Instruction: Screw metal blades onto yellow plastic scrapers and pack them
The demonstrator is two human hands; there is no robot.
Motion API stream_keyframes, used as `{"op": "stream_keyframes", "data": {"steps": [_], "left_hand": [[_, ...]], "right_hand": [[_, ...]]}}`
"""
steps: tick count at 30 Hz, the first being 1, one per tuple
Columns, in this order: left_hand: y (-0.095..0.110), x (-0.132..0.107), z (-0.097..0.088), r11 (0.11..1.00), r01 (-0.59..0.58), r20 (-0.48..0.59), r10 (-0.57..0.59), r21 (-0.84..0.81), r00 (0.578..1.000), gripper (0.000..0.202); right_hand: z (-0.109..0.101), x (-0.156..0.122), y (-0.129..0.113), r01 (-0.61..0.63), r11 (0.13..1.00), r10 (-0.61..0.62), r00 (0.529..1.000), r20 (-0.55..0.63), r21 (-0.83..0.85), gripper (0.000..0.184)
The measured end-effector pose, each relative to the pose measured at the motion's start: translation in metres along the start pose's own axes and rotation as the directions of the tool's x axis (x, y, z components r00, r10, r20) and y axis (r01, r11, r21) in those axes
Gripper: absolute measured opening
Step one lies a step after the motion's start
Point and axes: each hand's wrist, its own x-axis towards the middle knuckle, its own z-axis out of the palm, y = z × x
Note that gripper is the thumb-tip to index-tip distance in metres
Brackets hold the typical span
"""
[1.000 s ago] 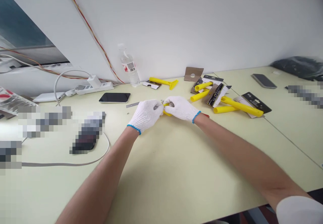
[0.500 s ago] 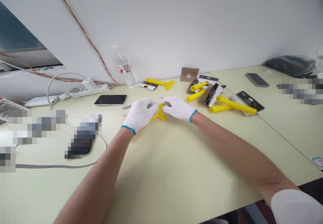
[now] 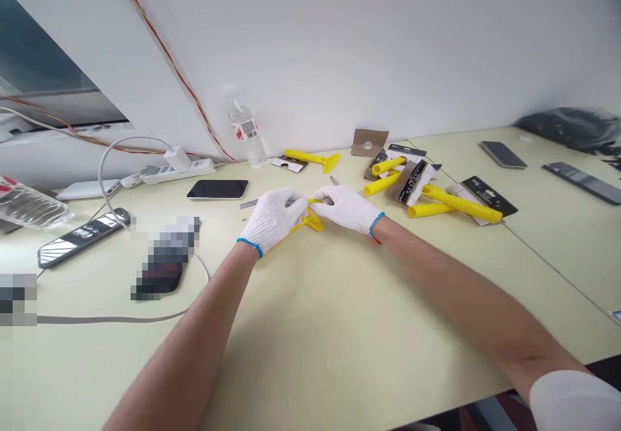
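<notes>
Both hands wear white knit gloves with blue cuffs. My left hand is closed round a yellow scraper, whose flared head points toward me and to the right; its handle is mostly hidden in the glove. At the upper part of that head, the fingers of my right hand pinch a yellow part. A thin grey metal piece sticks out beyond the right glove, and a small red tip shows under its cuff; whether they belong together I cannot tell. Left of the left glove lies a flat metal blade.
Behind my hands lies another yellow scraper by a clear bottle. To the right are several yellow handles with cardboard packaging. A phone, a power strip and a white cable lie left.
The thin grey metal piece has shifted rightward past my right hand, and the red tip now shows below its cuff. The view has turned slightly left. Both hands stay at the scraper.
</notes>
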Motion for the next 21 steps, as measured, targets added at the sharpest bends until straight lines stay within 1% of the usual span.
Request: {"op": "stream_keyframes", "data": {"steps": [5, 12, 15, 17, 19, 21], "left_hand": [[-0.001, 0.002, 0.002, 0.996, -0.039, -0.029, 0.042, 0.083, 0.999, 0.027], [0.0, 0.002, 0.013, 0.981, -0.069, -0.08, 0.085, 0.179, 0.993, 0.027], [0.001, 0.002, 0.017, 0.974, -0.092, -0.079, 0.11, 0.205, 0.991, 0.027], [0.002, 0.002, 0.019, 0.975, -0.11, -0.077, 0.127, 0.193, 0.989, 0.026], [0.005, 0.003, 0.018, 0.974, -0.139, -0.106, 0.16, 0.179, 0.981, 0.024], [0.007, 0.006, 0.016, 0.97, -0.149, -0.169, 0.183, 0.194, 0.968, 0.023]], "right_hand": [[0.0, -0.002, -0.002, -0.042, 0.997, 0.041, 0.999, 0.019, 0.057, 0.029], [0.001, 0.0, -0.002, -0.043, 0.997, 0.044, 0.999, -0.005, 0.063, 0.019], [0.006, 0.0, -0.001, -0.059, 0.993, 0.059, 0.998, -0.004, 0.107, 0.017], [0.011, 0.001, 0.001, -0.095, 0.986, 0.101, 0.994, -0.036, 0.136, 0.014], [0.015, 0.002, 0.002, -0.126, 0.978, 0.136, 0.989, -0.05, 0.168, 0.011], [0.017, 0.003, 0.004, -0.111, 0.982, 0.121, 0.991, -0.057, 0.155, 0.007]]}}
